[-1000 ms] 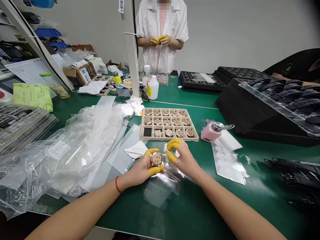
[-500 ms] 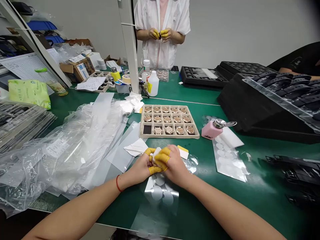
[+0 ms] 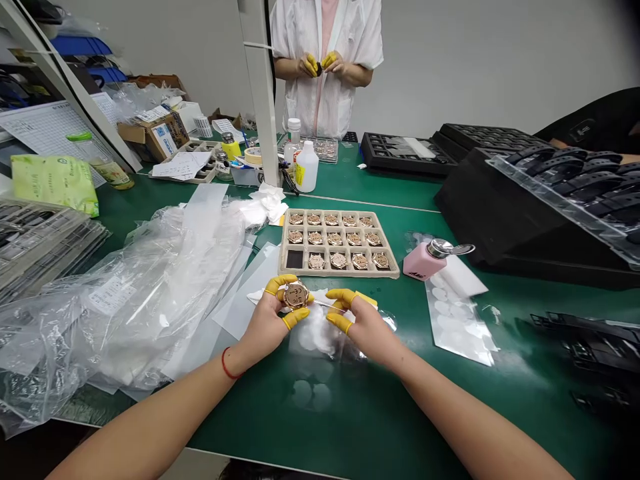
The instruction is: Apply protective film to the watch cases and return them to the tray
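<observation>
My left hand [image 3: 281, 303], with yellow finger cots, grips a rose-gold watch head [image 3: 296, 295] by its rim, its flat marked face toward me. Close by on the right, my right hand [image 3: 345, 312], also in yellow finger cots, has its thumb and fingers pinched on the edge of a clear sheet of round stickers [image 3: 315, 333]. The sheet is blurred and hangs between the hands. Behind them lies a beige compartment tray [image 3: 340, 272] of similar watch heads; its front-left compartment shows only a dark bottom.
Plastic bags [image 3: 150, 293] cover the left side. On the right stand a pink pump bottle [image 3: 424, 260], another sticker sheet [image 3: 457, 320] and a black box [image 3: 500, 220] of straps. A white post [image 3: 261, 100] rises beyond the tray. A co-worker [image 3: 325, 67] stands across the table.
My hands have moved apart, bringing the watch head into view in the left one. The white wad between my fingers is no longer visible there. The sticker sheet has shifted upward.
</observation>
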The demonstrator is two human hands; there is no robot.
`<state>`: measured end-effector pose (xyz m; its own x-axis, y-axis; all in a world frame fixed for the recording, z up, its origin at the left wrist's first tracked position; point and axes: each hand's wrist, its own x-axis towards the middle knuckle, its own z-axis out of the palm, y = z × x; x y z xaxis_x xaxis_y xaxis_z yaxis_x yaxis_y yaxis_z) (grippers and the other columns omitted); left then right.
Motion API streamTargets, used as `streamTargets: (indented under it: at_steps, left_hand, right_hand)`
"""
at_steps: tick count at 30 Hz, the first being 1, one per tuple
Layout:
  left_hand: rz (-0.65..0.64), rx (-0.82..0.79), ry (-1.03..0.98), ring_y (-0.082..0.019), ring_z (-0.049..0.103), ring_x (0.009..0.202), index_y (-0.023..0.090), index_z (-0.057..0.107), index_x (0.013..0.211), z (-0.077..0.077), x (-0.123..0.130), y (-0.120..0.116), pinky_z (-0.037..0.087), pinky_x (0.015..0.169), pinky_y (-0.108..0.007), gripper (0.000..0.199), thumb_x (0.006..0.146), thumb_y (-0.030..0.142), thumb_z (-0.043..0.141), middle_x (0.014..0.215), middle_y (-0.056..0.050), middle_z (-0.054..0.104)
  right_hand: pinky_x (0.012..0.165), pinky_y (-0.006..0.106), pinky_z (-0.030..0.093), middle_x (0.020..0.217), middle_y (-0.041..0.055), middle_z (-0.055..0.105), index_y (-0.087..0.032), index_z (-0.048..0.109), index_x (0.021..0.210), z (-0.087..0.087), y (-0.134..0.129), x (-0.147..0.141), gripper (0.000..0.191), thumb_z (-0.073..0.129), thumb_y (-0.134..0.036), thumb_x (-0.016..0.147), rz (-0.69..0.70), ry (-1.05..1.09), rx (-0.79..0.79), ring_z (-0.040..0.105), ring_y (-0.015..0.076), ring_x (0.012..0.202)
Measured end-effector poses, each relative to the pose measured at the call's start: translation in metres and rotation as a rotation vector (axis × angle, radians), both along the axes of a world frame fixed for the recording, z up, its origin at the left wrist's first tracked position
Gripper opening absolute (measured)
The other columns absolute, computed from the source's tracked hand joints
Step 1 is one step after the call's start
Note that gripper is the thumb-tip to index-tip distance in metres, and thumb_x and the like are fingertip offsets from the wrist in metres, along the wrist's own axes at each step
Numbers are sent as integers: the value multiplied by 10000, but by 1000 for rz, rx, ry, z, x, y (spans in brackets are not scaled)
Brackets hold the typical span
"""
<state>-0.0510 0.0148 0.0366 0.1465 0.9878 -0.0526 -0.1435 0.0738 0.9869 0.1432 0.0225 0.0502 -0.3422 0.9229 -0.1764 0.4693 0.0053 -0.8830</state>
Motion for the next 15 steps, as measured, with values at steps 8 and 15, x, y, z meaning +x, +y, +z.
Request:
streamTargets:
  at_steps: [8,15]
  left_hand:
    - [-94,24,-16,-192,645,946,219,438,1105,-5,0,-2,484,897,-360,456,724,219,687,1003,-42,646]
    - [-145,24,101,-207,637,951,225,455,1137,-3,0,-4,485,890,-371,470,726,243,681,1016,-53,637]
  right_hand:
    - [671,305,431,782,13,655,-203,487,1081,4,5,5,326,558,-340,793,44,118,-204,585,163,720]
    - [721,318,415,854,19,640,-218,604,796,6,12,16,111,501,-261,795,117,-155,85,556,183,807]
